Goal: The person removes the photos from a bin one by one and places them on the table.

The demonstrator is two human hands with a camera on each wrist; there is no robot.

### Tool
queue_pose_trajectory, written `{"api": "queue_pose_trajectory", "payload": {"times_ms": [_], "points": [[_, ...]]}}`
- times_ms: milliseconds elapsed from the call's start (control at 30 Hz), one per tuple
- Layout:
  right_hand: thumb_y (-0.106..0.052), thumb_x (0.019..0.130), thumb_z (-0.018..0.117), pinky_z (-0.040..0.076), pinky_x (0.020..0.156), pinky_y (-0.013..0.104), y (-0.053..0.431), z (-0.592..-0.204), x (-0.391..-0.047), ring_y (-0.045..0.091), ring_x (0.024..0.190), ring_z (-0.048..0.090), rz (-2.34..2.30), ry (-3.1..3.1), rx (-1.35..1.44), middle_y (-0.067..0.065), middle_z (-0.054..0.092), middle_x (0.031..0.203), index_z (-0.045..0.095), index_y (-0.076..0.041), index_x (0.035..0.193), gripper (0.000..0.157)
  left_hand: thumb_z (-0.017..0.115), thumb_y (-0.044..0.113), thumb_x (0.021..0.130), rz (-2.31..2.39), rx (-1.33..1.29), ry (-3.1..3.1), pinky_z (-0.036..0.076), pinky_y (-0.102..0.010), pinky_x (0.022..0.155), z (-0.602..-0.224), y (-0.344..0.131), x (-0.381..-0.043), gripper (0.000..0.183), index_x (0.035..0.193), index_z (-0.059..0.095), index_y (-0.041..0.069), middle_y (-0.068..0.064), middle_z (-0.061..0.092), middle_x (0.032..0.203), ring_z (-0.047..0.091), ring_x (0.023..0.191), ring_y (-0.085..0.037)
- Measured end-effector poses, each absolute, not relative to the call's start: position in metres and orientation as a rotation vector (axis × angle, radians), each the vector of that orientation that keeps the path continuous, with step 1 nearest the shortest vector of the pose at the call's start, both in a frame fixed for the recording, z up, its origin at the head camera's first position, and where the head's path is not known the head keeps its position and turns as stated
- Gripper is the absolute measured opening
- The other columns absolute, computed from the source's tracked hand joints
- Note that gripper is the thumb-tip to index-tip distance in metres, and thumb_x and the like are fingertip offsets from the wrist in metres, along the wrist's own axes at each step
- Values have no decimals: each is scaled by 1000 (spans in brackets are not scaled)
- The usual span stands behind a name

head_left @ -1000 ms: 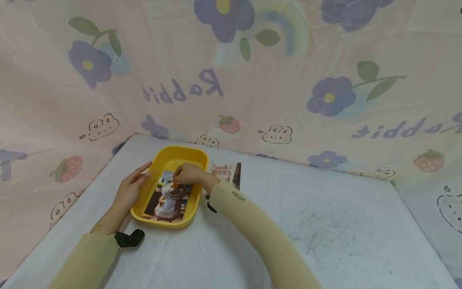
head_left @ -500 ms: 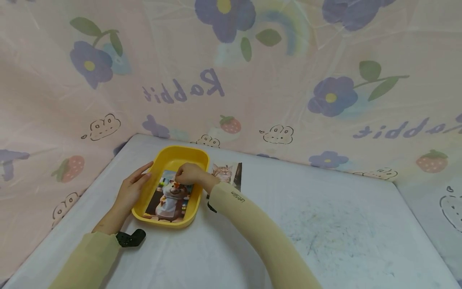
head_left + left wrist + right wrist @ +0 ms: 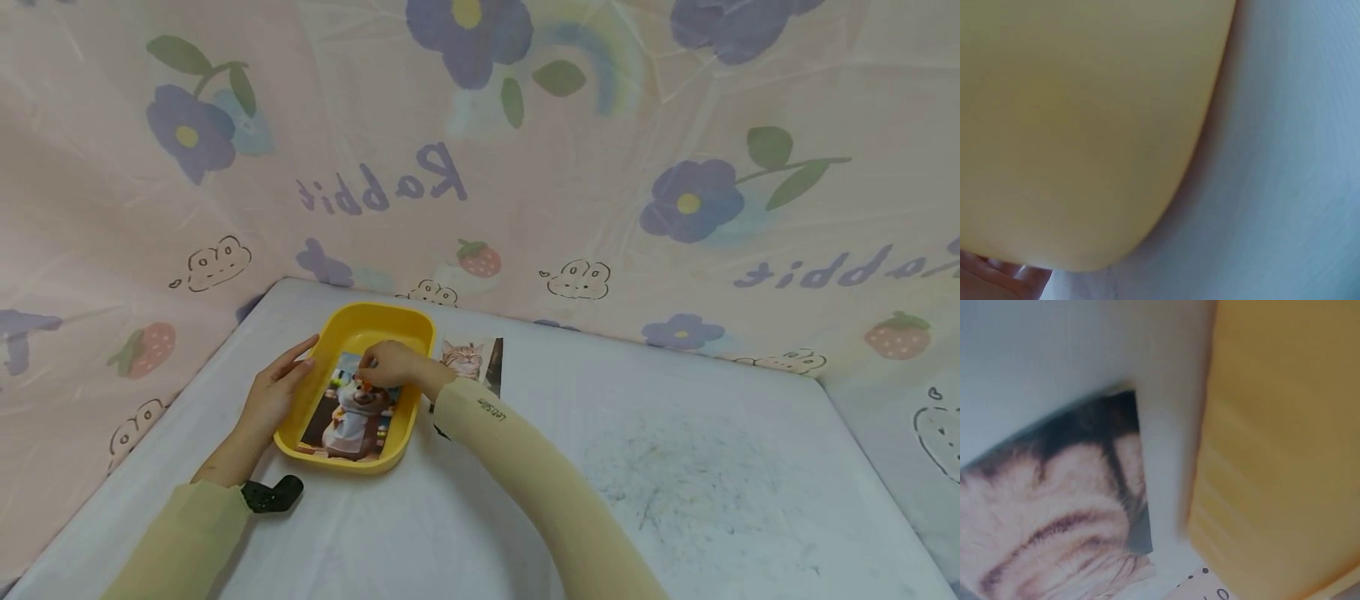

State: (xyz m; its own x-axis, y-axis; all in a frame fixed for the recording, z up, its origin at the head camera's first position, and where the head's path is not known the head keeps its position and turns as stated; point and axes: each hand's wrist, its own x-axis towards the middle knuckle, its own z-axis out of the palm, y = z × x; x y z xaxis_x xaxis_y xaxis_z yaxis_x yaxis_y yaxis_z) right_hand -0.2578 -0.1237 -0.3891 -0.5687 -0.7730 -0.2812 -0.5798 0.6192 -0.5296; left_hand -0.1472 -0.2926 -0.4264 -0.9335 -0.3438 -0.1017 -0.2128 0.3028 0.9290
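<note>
A yellow tray [image 3: 415, 342] sits at the table's far left, and a hamster picture card [image 3: 347, 423] lies inside it. My right hand [image 3: 387, 364] reaches over the tray's right rim, its curled fingertips pinching the card's top edge. With fingers straight, my left hand [image 3: 272, 390] rests flat against the tray's left rim. Just right of the tray, a cat picture card [image 3: 467, 357] lies on the table. The right wrist view shows that cat picture card [image 3: 1047, 519] beside the yellow tray wall [image 3: 1272, 456]. The tray's outer wall [image 3: 1085, 125] fills the left wrist view.
The white table [image 3: 637, 467] stretches wide to the right and front of the tray. A pink curtain [image 3: 525, 167] printed with flowers and strawberries closes the table's far and left sides. Faint grey smudges [image 3: 675, 483] mark the table's right half.
My right hand's fingertips shifted slightly over the top of the hamster card, and the card moved a little in the tray. The left hand stayed on the rim.
</note>
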Motion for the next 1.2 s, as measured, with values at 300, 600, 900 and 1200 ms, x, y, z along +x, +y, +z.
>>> {"api": "queue_pose_trajectory", "payload": {"times_ms": [300,600,900,1200], "points": [[-21,97,53,41,70,16,-123,-390,-259,11,83,53,-586,2330,-1053,6,68,106,66,-7,119,29,43,40,101,-1711,527,-2438,48,-15,73,-427,-293,-147,52,150,35,23,-22,49,134,53,89,-6],[-20,96,56,43,71,17,-121,-388,-256,10,82,53,-654,2321,-963,5,66,112,67,-9,119,28,44,39,101,-1713,507,-2424,48,-15,72,-426,-293,-146,52,149,36,20,-22,50,132,54,87,-4],[-13,94,51,41,67,18,-121,-387,-256,12,81,51,-582,2370,-966,6,66,108,66,-5,118,29,43,41,101,-1701,518,-2441,44,-10,74,-425,-293,-146,53,149,35,20,-22,48,136,53,97,-11],[-17,99,45,45,88,22,-122,-390,-258,15,96,55,-480,2367,-1053,7,65,112,62,-4,122,31,42,41,102,-1695,525,-2457,43,-10,75,-423,-291,-146,53,149,35,20,-23,47,138,50,110,-28]]}}
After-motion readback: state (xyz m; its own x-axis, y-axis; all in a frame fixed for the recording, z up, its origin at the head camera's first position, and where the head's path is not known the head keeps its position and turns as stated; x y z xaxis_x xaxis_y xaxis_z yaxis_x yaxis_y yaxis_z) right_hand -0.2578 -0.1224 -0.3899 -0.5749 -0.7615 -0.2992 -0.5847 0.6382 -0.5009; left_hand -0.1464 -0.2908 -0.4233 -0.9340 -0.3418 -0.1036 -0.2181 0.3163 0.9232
